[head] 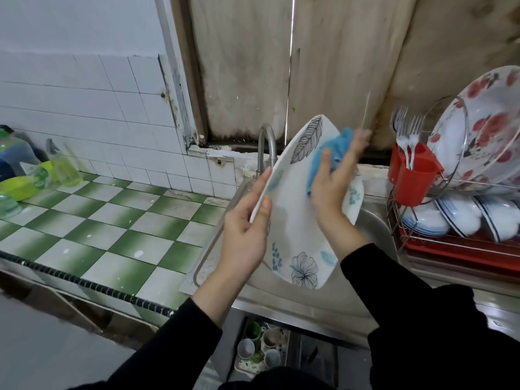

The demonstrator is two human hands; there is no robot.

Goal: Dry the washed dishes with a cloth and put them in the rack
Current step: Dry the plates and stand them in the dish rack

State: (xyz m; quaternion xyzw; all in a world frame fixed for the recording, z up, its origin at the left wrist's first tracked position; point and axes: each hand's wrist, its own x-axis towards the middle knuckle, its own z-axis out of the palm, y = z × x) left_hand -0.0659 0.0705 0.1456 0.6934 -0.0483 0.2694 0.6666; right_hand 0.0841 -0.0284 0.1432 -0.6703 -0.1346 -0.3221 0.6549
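Over sink (374,220), hands grip plate (292,220) (left (247,223) edge, right (334,178) cloth (334,147)).

A home kitchen: a steel sink (295,302) with a curved tap (266,139) adjoins the right end of a green-and-white tiled counter (112,229). At the sink's right edge a wire dish rack (478,187) holds plates (484,122), bowls (461,212) and forks (405,128).
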